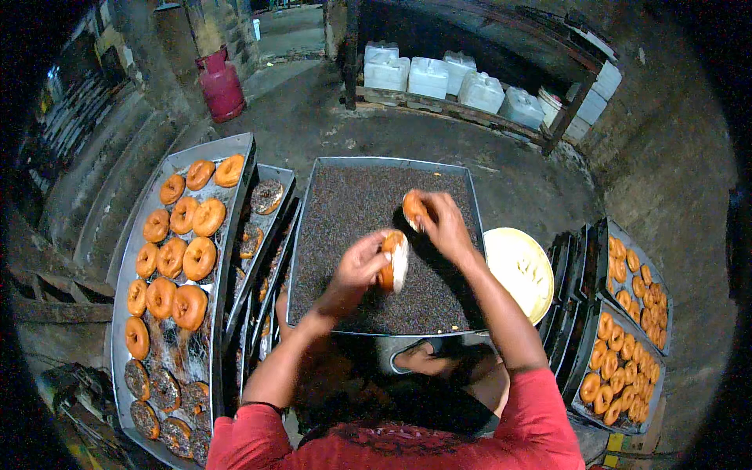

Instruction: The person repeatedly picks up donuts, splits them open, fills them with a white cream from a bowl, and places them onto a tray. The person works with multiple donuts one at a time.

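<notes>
My left hand (359,263) grips a ring doughnut (399,264) on edge, its white-creamed face turned to the right. Higher up and to the right, my right hand (447,222) pinches a second doughnut (413,205), with a bit of white at its lower edge. Both hands are over a metal tray (393,160) spread with dark chocolate sprinkles (352,205). Beside the tray, partly behind my right forearm, is a pale yellow tub (523,264) with white cream inside.
On the left, a tilted metal tray (120,329) holds plain and sprinkled doughnuts, above more stacked trays (276,173). Stacked trays (661,264) of plain doughnuts stand on the right. Beyond are a red gas cylinder (222,85) and several white jerrycans (427,77) on a low shelf.
</notes>
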`<move>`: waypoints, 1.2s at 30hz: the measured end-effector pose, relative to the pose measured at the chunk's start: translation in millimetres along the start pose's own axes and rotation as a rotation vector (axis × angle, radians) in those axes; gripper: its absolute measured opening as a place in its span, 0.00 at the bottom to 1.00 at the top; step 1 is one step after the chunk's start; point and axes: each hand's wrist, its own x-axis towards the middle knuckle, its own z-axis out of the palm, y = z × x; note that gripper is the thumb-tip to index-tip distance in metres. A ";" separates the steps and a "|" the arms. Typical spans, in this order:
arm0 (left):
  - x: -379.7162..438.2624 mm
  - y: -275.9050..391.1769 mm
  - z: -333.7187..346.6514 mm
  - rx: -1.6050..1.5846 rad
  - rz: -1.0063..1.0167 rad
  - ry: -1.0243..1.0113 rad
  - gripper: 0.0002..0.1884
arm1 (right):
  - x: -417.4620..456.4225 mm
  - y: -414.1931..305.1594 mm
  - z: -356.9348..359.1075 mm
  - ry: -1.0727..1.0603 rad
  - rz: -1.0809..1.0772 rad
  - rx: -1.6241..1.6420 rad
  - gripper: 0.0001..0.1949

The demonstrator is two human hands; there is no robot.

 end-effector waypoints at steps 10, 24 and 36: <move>118.7 -26.7 -108.2 1.853 0.305 -0.053 0.23 | 39.5 87.8 66.3 -0.095 -0.062 -0.369 0.07; 101.1 -61.3 -98.8 1.804 0.653 0.271 0.12 | 4.9 57.5 65.3 -0.112 -0.099 -0.061 0.12; -27.0 181.4 -147.2 0.928 -0.076 0.188 0.15 | 83.4 -40.6 30.6 -0.261 0.224 0.391 0.14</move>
